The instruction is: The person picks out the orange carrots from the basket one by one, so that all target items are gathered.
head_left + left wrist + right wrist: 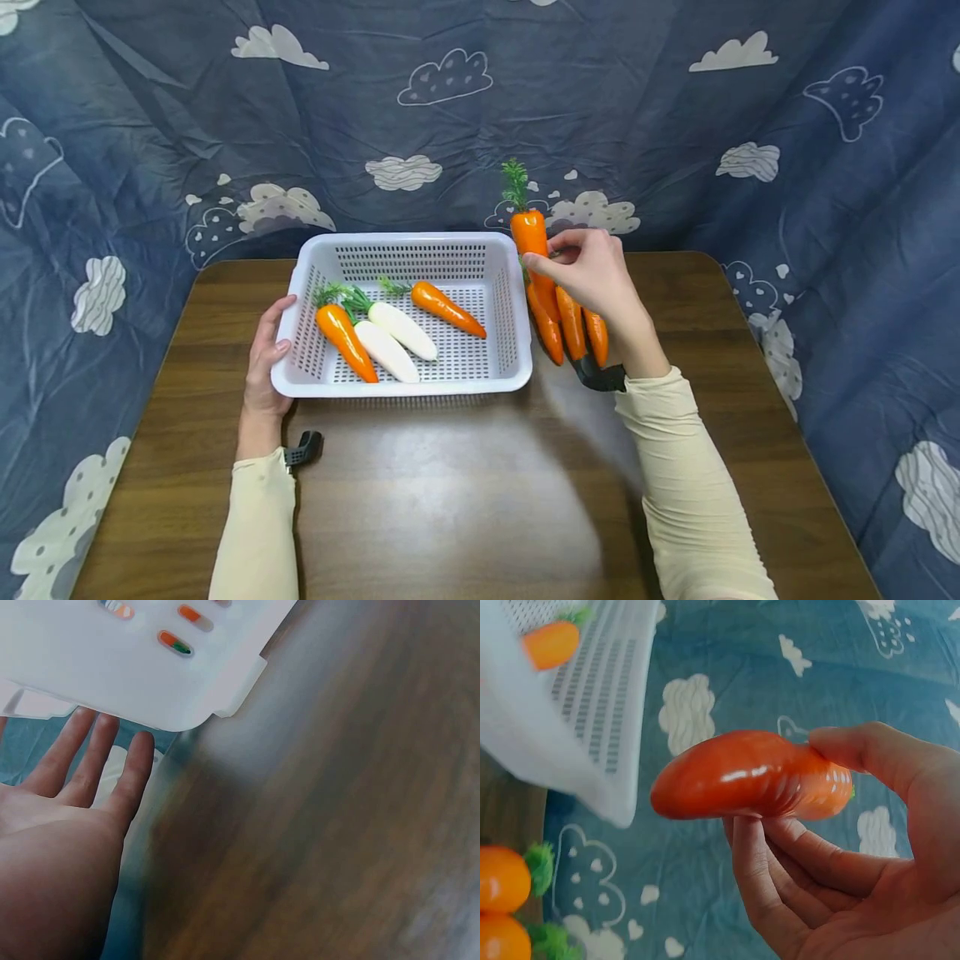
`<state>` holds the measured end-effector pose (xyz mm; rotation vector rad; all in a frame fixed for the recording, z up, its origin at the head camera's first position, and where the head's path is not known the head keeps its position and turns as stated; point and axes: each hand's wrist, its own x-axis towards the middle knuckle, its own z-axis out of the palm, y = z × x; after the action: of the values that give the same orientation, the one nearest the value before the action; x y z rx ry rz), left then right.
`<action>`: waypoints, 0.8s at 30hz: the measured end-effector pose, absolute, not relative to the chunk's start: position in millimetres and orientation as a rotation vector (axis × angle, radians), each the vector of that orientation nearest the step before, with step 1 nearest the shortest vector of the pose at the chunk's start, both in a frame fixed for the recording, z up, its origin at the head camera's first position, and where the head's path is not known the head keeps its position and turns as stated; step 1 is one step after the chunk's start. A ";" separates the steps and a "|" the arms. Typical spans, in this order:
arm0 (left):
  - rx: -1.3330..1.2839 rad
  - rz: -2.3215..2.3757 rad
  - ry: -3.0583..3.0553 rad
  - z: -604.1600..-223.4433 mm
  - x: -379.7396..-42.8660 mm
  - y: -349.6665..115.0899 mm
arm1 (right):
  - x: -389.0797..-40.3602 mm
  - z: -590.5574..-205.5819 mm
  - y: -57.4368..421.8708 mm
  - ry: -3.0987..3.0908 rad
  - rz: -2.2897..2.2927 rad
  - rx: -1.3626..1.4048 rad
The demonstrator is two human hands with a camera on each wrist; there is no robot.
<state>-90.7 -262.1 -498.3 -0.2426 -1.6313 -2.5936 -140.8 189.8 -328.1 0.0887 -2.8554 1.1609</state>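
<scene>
As a right hand [588, 267] pinches a glossy orange carrot [529, 232] with a feathery green top, thumb and fingertips press its smooth body from opposite sides, the grip no wider than the vegetable itself. Seen from the head, the held piece is at 2 o'clock from the middle of a white, slotted plastic basket [405, 389], just by its corner, greens toward 12 and taper toward 5; whether it touches the rim cannot be told there, though the right wrist view shows the two apart. At 5 o'clock from the pinch, three loose orange carrots [576, 329] lie side by side, a black wrist device [600, 377] overlapping their tapered ends. Inside the basket, two white, tapering radishes [401, 329] rest between an orange carrot at 8 o'clock [345, 340] and another near 3 [447, 308]. At the basket's 9 o'clock, a left hand [266, 354] steadies the end wall, its visible fingers nearly straight. Beneath spreads a brown wood-grain table [450, 517]; beyond it, a blue cloud-print cloth [420, 200].

The slick, rounded skin could let the held carrot twist or slip from so light a pinch. A low pass might catch its taper on the rim, and a sweeping wrist could scatter the loose three.
</scene>
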 end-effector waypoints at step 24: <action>-0.237 -2.587 -1.635 -499.6 -92.3 -261.7 | -127.5 -380.4 302.0 -2.886 1.000 -0.212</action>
<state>-92.3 -261.7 -499.6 -0.2367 -1.6350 -2.5869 -127.5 302.0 -380.4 -0.2122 -2.8862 1.0003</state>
